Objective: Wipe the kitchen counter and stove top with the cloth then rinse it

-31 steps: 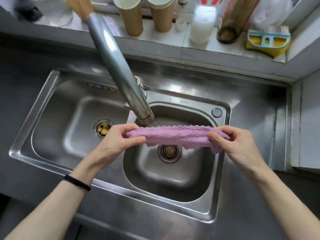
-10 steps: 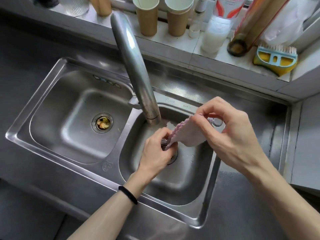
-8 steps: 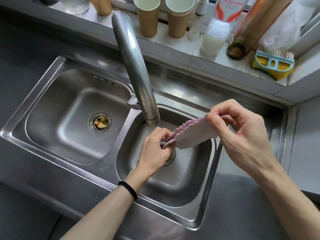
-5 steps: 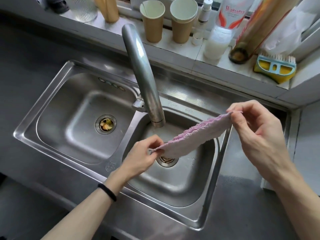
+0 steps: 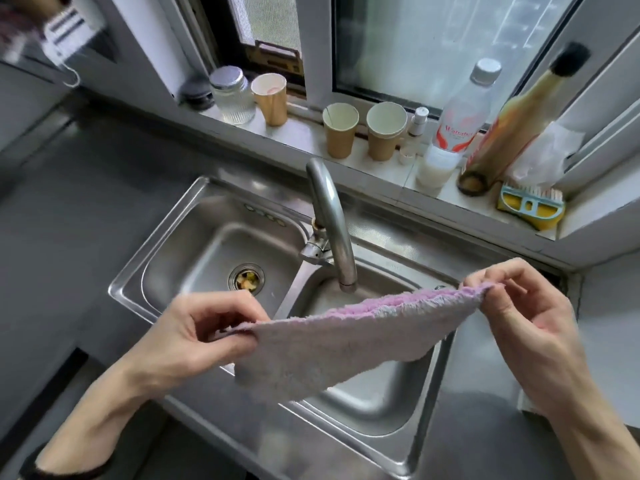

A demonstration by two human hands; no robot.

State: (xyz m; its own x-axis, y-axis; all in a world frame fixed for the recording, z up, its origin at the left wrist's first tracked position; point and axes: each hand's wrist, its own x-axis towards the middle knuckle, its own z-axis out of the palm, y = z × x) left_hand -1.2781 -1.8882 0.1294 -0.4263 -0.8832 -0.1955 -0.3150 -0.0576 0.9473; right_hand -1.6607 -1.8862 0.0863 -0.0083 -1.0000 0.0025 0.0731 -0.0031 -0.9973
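- Pink-lilac cloth (image 5: 332, 344), just the one, and you've got it stretched out flat between both hands over the sink.
- Your left hand (image 5: 194, 337) pinches the lower-left corner between thumb and fingers, palm turned up toward you, wrist bent in.
- Your right hand (image 5: 519, 317) pinches the upper-right corner, held higher than the left, so the top edge of the cloth slopes up to the right. The other fingers are curled loosely.
- One dark band (image 5: 65, 471) on your left wrist.
- Stainless double sink (image 5: 429, 441) under your hands: two basins. The cloth hangs over the right one, and the left basin's drain (image 5: 246, 279) just beyond your left hand has some food bits in it.
- One faucet (image 5: 330, 223) between and past your hands, spout ending just above the cloth's top edge. No water showing.
- On the ledge past your hands: three paper cups (image 5: 340, 133), one glass jar (image 5: 232, 95), one clear plastic bottle (image 5: 457, 129), one tall amber bottle (image 5: 512, 129), one tiny white bottle (image 5: 418, 121).
- One yellow-and-blue scrub brush (image 5: 530, 206) beyond your right hand.
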